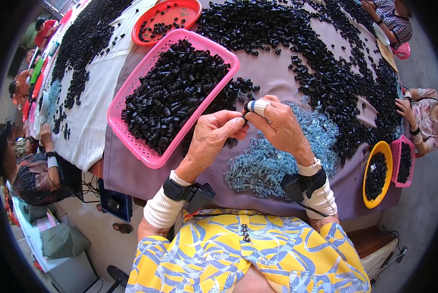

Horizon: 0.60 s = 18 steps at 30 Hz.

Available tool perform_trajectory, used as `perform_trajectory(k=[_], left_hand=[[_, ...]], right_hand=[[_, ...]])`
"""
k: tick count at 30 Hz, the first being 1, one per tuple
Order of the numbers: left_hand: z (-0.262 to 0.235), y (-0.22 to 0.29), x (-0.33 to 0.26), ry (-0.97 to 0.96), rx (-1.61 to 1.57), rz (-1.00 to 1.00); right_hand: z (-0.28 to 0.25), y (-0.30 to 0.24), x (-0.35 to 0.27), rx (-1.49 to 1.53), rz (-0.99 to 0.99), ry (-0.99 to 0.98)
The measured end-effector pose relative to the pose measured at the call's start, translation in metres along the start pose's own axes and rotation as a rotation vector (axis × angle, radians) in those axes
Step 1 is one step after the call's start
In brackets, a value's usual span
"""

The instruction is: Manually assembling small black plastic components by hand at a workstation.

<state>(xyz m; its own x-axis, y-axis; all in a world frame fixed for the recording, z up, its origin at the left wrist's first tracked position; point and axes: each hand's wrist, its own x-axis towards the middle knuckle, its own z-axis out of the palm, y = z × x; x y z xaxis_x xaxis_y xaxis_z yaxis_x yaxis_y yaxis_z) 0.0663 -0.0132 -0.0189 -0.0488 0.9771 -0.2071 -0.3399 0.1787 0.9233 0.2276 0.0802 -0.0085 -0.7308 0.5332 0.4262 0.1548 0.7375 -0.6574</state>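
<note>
My left hand (213, 136) and my right hand (280, 124) meet fingertip to fingertip above the table, pinching one small black plastic part (245, 113) between them. The right forefinger wears a white tape wrap. Just left of the hands stands a pink basket (131, 93) full of small black parts. Under and right of the hands lies a heap of small bluish metal springs (273, 161). Loose black parts (326, 63) cover the mauve cloth beyond. Both wrists carry black straps over white cuffs.
A red round tray (166, 19) with a few black parts sits at the far end. At right are a yellow dish (378, 178) and a small pink basket (404, 163) beside another person's hand (405, 110). Other people sit on the left and at the far right corner.
</note>
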Motion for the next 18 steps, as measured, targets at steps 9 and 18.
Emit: perform_trajectory(k=[9, 18], left_hand=[[-0.001, 0.006, -0.003, 0.021, 0.148, 0.06], [-0.005, 0.001, 0.001, -0.035, -0.212, -0.095]], right_hand=[[0.009, -0.011, 0.0, 0.002, 0.067, 0.179], [0.011, -0.008, -0.001, 0.029, 0.25, 0.137]])
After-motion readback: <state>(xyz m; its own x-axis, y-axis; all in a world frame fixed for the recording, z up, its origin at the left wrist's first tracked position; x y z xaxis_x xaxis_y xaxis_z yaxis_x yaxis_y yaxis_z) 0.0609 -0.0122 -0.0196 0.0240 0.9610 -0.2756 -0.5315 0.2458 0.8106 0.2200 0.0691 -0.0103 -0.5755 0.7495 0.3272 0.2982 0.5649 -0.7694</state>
